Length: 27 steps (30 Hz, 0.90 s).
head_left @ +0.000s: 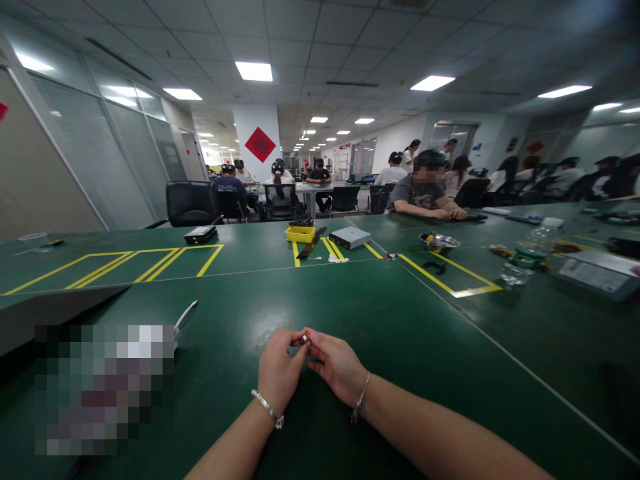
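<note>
My left hand (281,367) and my right hand (340,365) meet just over the green table (225,387). Between their fingertips is a small piece with a bright white face (305,339) and a touch of orange-red; its kind is too small to make out. Thumb and fingers of the left hand pinch it from one side, and the right hand's fingertips close on it from the other. The fingers cover most of the piece. Each wrist wears a silver bracelet.
At left lies a blurred-out object with a white strap (186,316). Farther off are a yellow bin (300,234), a grey metal box (350,237), a black box (201,235), a metal bowl (440,241), a plastic bottle (531,253) and a larger metal box (600,273). A person (425,190) sits across.
</note>
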### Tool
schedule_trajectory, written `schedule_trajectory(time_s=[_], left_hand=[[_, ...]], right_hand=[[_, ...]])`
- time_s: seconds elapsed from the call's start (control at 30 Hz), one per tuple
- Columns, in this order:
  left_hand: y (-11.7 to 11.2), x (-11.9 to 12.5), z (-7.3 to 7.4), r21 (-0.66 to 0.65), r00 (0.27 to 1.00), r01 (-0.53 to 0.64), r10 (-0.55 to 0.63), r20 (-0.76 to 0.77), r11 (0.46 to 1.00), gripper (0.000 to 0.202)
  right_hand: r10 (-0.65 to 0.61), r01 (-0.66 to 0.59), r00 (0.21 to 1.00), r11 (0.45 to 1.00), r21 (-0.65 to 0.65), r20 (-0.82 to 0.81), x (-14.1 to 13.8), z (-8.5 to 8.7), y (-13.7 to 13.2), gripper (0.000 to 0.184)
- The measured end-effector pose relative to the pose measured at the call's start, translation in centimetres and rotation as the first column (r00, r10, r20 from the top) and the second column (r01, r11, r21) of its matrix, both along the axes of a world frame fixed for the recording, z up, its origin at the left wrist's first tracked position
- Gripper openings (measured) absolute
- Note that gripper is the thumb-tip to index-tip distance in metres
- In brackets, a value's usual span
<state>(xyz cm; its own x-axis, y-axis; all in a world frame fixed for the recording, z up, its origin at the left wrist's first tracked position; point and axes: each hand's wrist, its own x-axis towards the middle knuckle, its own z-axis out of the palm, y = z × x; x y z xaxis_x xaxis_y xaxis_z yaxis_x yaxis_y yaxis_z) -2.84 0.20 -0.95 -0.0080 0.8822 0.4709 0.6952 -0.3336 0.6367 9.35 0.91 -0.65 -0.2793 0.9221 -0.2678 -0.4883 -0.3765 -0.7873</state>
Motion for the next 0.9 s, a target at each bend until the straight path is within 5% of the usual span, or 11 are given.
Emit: schedule_trajectory(time_s=[0.3, 0.37, 0.5, 0.63, 0.73, 0.9], left_hand=[[0.0, 0.0, 0.0, 0.019, 0.989, 0.117, -0.115, -0.089, 0.993, 0.015], [-0.1, -0.1, 0.0, 0.005, 0.988, 0.109, -0.107, -0.113, 0.994, 0.016], [0.1, -0.3, -0.1, -0.048, 0.978, 0.123, -0.129, -0.166, 0.991, 0.017], [0.2, -0.3, -0.5, -0.101, 0.969, 0.149, -0.165, -0.181, 0.984, 0.016], [0.2, -0.3, -0.6, -0.141, 0.967, 0.162, -0.185, -0.175, 0.977, 0.015], [0.2, -0.3, -0.5, -0.174, 0.966, 0.171, -0.2, -0.165, 0.97, 0.015]], right_hand=[[-0.099, 0.035, 0.941, 0.98, 0.198, 0.324, 2.0, 0.2, 2.4, 0.013], [-0.196, 0.069, 0.867, 0.958, 0.278, 0.459, 4.0, 0.7, 4.0, 0.009], [-0.464, 0.173, 0.442, 0.884, 0.435, 0.768, 11.0, 2.1, 7.4, 0.018], [-0.508, 0.319, 0.008, 0.818, 0.479, 0.861, 19.4, 3.5, 8.2, 0.026], [-0.436, 0.399, -0.182, 0.787, 0.471, 0.881, 24.9, 3.0, 7.2, 0.031], [-0.195, 0.426, -0.419, 0.82, 0.382, 0.887, 31.1, -0.6, 6.3, 0.033]])
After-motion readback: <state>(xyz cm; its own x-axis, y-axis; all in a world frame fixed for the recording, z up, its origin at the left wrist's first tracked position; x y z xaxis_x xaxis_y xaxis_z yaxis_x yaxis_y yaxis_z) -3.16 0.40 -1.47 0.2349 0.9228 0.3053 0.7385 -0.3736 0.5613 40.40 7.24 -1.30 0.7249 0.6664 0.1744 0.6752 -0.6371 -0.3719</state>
